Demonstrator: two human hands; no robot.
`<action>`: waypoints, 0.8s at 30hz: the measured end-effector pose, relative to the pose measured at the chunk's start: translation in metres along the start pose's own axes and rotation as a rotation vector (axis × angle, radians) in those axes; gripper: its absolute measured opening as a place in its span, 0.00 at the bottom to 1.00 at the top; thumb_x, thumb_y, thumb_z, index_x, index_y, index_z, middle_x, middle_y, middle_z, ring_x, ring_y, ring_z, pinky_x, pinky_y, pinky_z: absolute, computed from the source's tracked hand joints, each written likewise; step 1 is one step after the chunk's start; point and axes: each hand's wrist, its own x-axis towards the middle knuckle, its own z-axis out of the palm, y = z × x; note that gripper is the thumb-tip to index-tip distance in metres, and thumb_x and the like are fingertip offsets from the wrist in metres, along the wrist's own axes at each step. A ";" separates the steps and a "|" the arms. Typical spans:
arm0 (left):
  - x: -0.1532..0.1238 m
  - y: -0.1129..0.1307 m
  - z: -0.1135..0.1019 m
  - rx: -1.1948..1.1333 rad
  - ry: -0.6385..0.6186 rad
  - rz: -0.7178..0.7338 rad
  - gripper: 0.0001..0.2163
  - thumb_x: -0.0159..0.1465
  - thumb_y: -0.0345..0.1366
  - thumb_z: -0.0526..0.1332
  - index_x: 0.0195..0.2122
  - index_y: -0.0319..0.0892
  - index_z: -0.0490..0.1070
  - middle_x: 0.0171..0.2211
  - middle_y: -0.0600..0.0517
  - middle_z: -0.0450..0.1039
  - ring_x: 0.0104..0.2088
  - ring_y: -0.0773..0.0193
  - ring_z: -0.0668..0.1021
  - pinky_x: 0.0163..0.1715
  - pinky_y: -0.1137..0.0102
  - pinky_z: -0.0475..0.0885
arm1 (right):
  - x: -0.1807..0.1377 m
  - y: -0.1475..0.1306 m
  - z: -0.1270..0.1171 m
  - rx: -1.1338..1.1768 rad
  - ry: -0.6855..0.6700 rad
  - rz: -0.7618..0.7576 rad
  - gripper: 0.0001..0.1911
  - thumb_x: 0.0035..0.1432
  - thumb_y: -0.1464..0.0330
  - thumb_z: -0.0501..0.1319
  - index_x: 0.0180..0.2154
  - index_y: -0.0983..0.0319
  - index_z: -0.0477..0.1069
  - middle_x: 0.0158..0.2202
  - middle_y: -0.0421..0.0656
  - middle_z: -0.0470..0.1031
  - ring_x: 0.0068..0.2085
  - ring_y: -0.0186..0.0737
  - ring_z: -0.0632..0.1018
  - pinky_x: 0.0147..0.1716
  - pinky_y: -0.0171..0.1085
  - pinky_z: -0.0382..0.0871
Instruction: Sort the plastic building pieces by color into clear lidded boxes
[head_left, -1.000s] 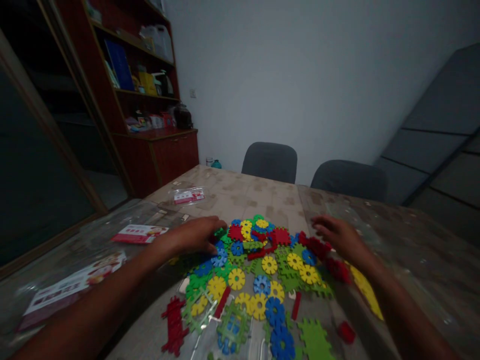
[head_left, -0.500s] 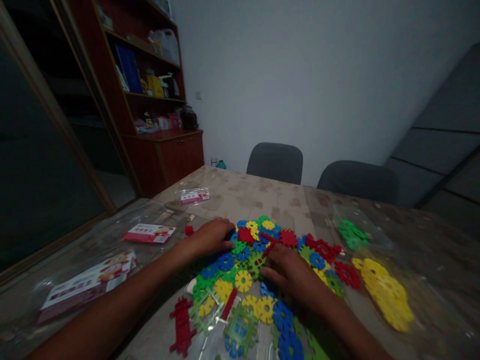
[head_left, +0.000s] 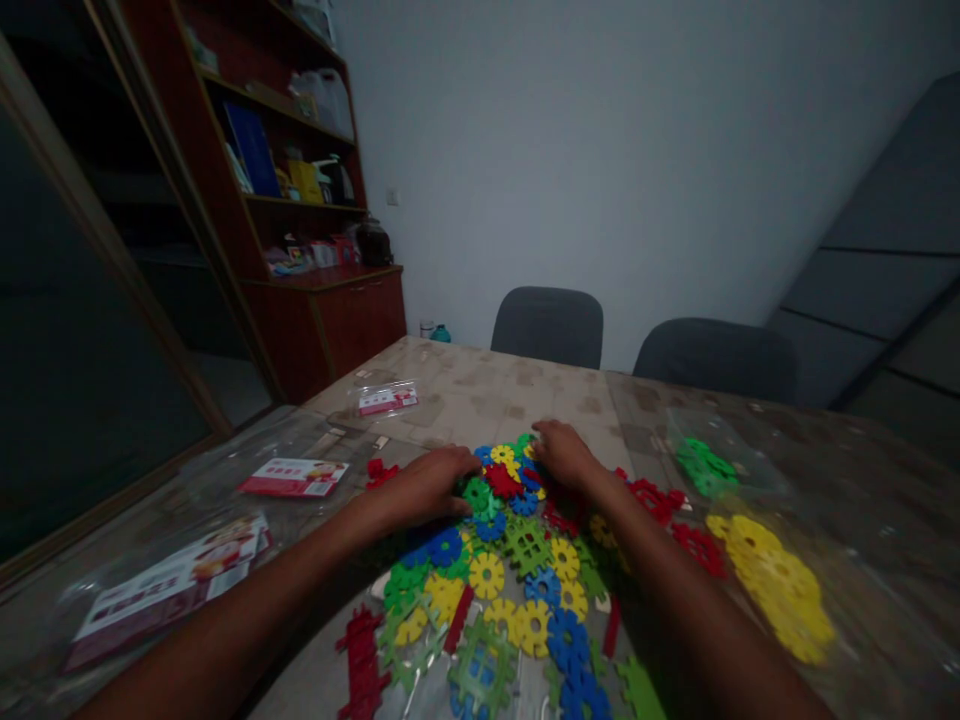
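A pile of flat plastic gear-shaped pieces (head_left: 517,560) in red, yellow, blue and green lies on the table in front of me. My left hand (head_left: 427,485) rests palm down on the pile's left edge, fingers curled over green and blue pieces. My right hand (head_left: 561,455) reaches to the far edge of the pile, fingers bent down onto yellow and blue pieces there. What, if anything, either hand grips is hidden under the fingers.
Sorted yellow pieces (head_left: 776,585) and green pieces (head_left: 701,465) lie at the right, red pieces (head_left: 660,500) between. Clear bags with printed cards (head_left: 292,477) (head_left: 169,585) (head_left: 386,400) lie at the left. Two grey chairs (head_left: 547,325) stand beyond the table (head_left: 487,390). A wooden shelf (head_left: 300,220) stands far left.
My right hand came from the right side of the pile to its middle, then reached to its far edge. My left hand stayed on the left edge. The view shifted a little.
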 end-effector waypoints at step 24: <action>0.007 -0.028 0.000 0.017 -0.033 -0.103 0.08 0.59 0.31 0.64 0.40 0.43 0.76 0.42 0.48 0.80 0.44 0.53 0.79 0.45 0.67 0.70 | 0.001 0.019 -0.003 0.349 -0.207 -0.030 0.17 0.67 0.62 0.63 0.55 0.62 0.71 0.54 0.47 0.75 0.48 0.45 0.79 0.46 0.49 0.77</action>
